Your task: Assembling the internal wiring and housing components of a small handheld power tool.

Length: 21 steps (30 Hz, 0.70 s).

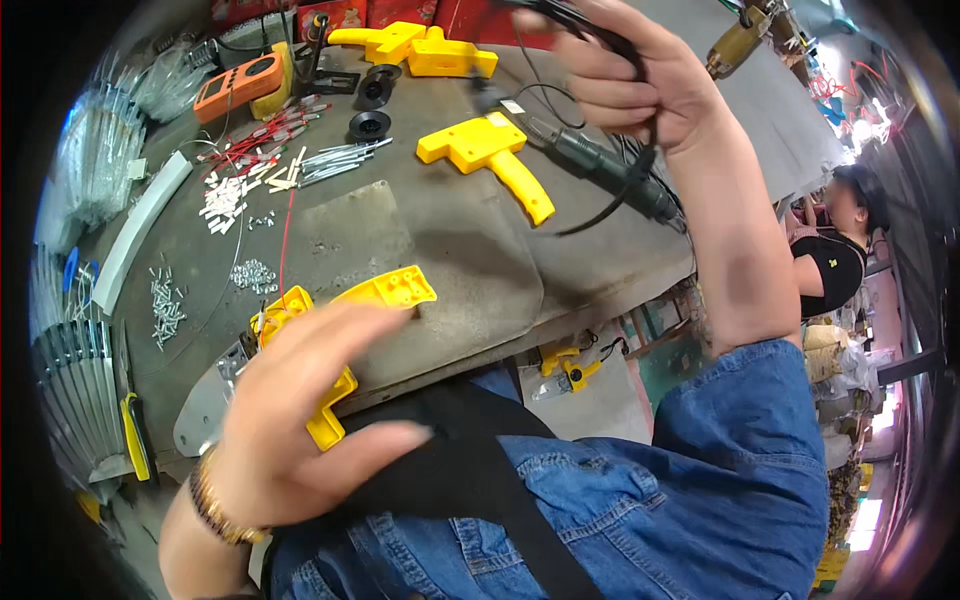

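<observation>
My right hand [635,90] is raised at the top and closed around a black cable [600,222], part of which hangs below it over the table. My left hand [310,410], wearing a gold bracelet, hovers at the near table edge with thumb and fingers apart, slightly blurred. Beneath and beside it lies an open yellow plastic housing [395,288], partly hidden by the hand, with a red wire running up from it. A closed yellow gun-shaped housing [485,150] rests farther back. Beside that, under my right hand, is a dark green cylindrical power screwdriver [600,165].
More yellow housings [430,50], black spools [370,125] and an orange meter [238,86] stand at the back. Small screws [167,305], nuts [254,277] and white sleeves [222,200] lie left. A yellow-handled knife [135,440] sits at the left edge. A person [840,240] is at the right.
</observation>
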Available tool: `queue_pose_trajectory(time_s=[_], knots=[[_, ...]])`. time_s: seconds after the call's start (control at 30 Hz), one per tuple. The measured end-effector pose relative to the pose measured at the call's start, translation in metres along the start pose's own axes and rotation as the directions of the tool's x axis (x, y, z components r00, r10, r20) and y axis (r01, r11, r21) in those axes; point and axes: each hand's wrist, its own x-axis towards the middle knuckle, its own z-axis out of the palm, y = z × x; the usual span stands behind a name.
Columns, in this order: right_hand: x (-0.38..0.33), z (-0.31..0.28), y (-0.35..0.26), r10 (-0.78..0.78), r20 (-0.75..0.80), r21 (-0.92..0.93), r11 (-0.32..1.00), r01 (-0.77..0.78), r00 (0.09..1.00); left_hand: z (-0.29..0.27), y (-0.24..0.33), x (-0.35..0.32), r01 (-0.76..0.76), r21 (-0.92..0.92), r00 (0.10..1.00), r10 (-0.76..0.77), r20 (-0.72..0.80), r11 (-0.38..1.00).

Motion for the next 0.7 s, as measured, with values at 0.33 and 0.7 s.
queue_pose_trajectory(time_s=[0.33,0.7], knots=[[-0.003,0.016,0.069,-0.397,-0.461,-0.473,0.867,0.158,0.794,0.023,0.005,0.014,0.361,-0.395,0.932,-0.331,0.144,0.845],[-0.118,-0.06,0.145,-0.403,-0.515,-0.836,0.04,-0.547,0.757,0.044,0.007,-0.002,0.21,0.342,0.978,-0.198,-0.07,0.916]])
